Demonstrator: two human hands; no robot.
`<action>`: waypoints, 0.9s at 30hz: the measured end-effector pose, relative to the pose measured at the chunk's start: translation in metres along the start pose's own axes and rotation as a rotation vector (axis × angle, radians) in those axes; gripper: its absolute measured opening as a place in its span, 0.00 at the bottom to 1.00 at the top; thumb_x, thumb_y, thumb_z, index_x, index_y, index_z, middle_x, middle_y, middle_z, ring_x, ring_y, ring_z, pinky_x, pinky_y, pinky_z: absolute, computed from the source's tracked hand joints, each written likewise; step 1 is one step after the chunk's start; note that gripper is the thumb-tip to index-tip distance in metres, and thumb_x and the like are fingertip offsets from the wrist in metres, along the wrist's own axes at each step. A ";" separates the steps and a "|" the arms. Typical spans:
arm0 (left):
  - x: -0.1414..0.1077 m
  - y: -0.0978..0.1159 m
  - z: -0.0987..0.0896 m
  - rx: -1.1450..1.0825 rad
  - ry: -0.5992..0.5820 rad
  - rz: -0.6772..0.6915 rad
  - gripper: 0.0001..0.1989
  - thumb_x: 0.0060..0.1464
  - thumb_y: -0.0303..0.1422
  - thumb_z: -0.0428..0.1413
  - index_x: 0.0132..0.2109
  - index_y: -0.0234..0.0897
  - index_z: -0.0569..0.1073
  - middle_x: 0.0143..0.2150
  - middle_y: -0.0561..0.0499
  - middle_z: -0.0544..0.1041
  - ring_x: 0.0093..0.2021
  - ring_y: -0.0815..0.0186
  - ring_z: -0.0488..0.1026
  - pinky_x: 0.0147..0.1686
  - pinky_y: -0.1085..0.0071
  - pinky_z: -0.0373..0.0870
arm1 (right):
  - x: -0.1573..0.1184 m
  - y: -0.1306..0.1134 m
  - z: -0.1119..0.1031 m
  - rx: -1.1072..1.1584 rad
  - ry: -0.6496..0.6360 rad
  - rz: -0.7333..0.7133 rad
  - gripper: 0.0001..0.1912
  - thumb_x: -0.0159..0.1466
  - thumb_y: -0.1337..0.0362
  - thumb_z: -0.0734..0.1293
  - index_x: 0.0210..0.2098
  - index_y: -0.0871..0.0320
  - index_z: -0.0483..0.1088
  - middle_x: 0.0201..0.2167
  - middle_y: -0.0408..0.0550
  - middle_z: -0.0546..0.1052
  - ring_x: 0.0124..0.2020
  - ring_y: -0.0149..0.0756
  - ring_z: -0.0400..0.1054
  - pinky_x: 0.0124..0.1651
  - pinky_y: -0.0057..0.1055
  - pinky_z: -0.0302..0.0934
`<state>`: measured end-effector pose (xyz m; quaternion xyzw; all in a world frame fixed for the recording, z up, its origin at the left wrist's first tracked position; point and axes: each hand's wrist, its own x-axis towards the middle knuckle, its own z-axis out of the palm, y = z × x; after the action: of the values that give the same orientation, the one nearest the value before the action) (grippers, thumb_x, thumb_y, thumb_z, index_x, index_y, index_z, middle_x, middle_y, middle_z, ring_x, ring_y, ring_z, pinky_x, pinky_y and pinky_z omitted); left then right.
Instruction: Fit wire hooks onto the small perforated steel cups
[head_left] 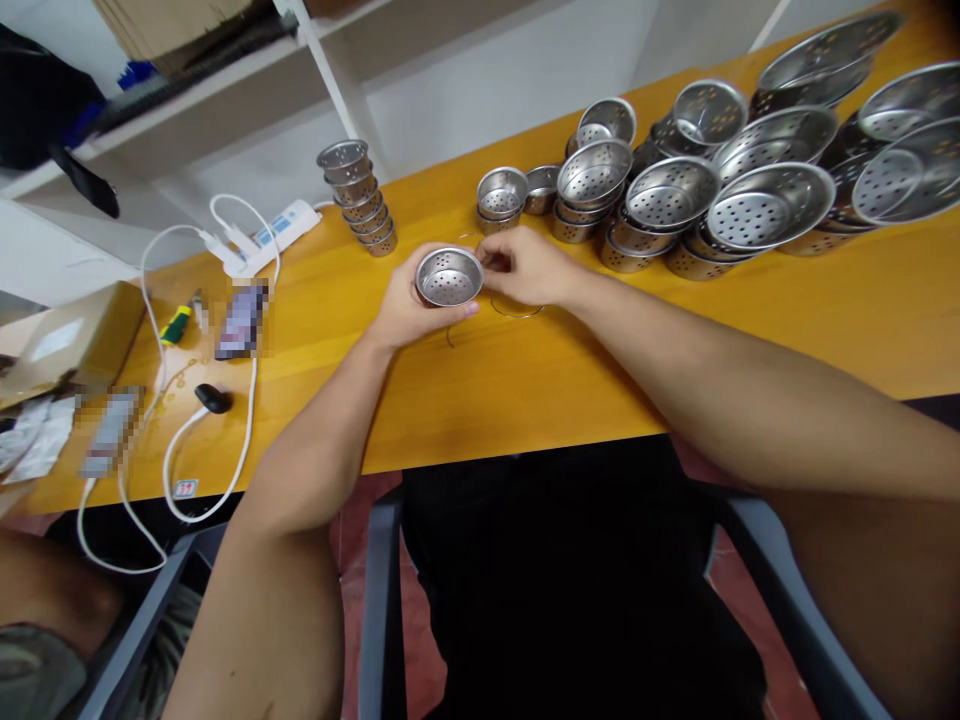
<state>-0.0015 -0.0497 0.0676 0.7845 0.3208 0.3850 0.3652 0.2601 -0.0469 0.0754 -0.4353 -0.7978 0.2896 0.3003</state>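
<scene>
My left hand (409, 300) is wrapped round a small perforated metal cup (450, 278), its open mouth tilted up toward me. Close against the right side of the cup's rim, my right hand (521, 265) has its thumb and fingers pinched together. A thin wire (517, 314) curves out below the right hand, and a short dark end of wire shows under the cup. The fingertips seem to pinch this wire, though the exact grip is hidden. Behind the right hand stands a short stack of small perforated cups (502, 192).
Stacks of larger perforated cups (671, 195) fill the table's right side. A tall cup stack (364, 200) rises at back left. Further left are a power strip (281, 235), white cables, phones (241, 320), a yellow-green tool (176, 326) and a cardboard box (90, 340). Another person's leg shows lower left.
</scene>
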 end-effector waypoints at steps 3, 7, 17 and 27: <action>0.000 0.003 -0.002 0.004 0.019 -0.022 0.52 0.41 0.68 0.87 0.65 0.50 0.82 0.68 0.44 0.89 0.71 0.44 0.89 0.79 0.40 0.85 | -0.001 -0.004 0.000 0.027 0.030 -0.052 0.09 0.80 0.55 0.74 0.53 0.52 0.84 0.52 0.54 0.89 0.50 0.49 0.82 0.57 0.45 0.80; -0.001 -0.003 -0.001 0.001 0.041 -0.038 0.52 0.43 0.68 0.87 0.65 0.50 0.81 0.66 0.45 0.87 0.71 0.42 0.89 0.78 0.36 0.85 | 0.000 -0.004 0.003 0.200 0.007 -0.029 0.12 0.80 0.52 0.76 0.54 0.52 0.84 0.42 0.50 0.87 0.42 0.45 0.82 0.53 0.45 0.81; 0.004 -0.023 0.001 0.277 0.331 0.029 0.51 0.48 0.65 0.87 0.68 0.52 0.75 0.68 0.45 0.83 0.76 0.40 0.85 0.83 0.34 0.80 | 0.010 0.024 -0.007 0.317 0.181 0.132 0.13 0.80 0.50 0.80 0.47 0.51 0.79 0.37 0.49 0.86 0.32 0.40 0.81 0.41 0.44 0.84; 0.017 -0.093 -0.002 0.200 0.322 0.302 0.56 0.54 0.73 0.80 0.76 0.53 0.69 0.70 0.45 0.82 0.72 0.46 0.86 0.80 0.44 0.83 | 0.022 0.042 0.001 0.349 0.381 -0.046 0.25 0.72 0.37 0.87 0.44 0.48 0.81 0.28 0.45 0.77 0.30 0.42 0.71 0.33 0.42 0.70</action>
<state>-0.0156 0.0140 -0.0016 0.7842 0.2904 0.5219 0.1682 0.2717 -0.0086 0.0493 -0.4054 -0.6745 0.3289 0.5221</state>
